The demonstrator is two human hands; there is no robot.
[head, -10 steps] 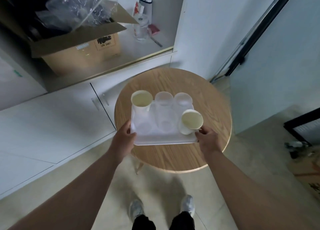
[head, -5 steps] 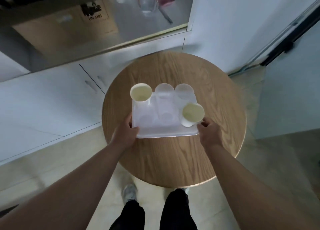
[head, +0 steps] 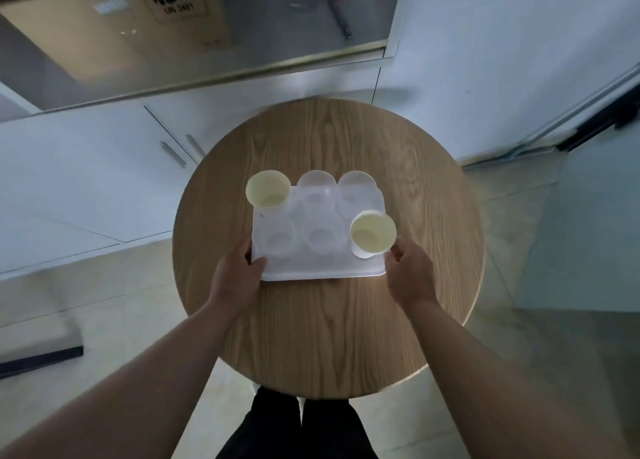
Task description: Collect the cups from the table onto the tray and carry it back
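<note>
A white tray (head: 322, 268) with round recesses is over the middle of the round wooden table (head: 329, 337). One pale yellow cup (head: 267, 189) stands at the tray's far left corner. A second pale yellow cup (head: 373, 232) stands near its right edge. Two clear cups (head: 317, 185) (head: 356, 185) stand side by side along the far edge. My left hand (head: 239, 275) grips the tray's near left corner. My right hand (head: 410, 271) grips its near right corner, just below the second yellow cup.
White cabinet doors with metal handles (head: 173, 152) stand beyond the table on the left. A shelf above them holds a cardboard box (head: 138, 18). A white wall panel (head: 502, 60) rises at the right. My legs show under the table's near edge.
I have moved closer, so the table now lies under the tray and my arms. The shelf and box have slid up the view. Both hands keep their hold on the tray.
</note>
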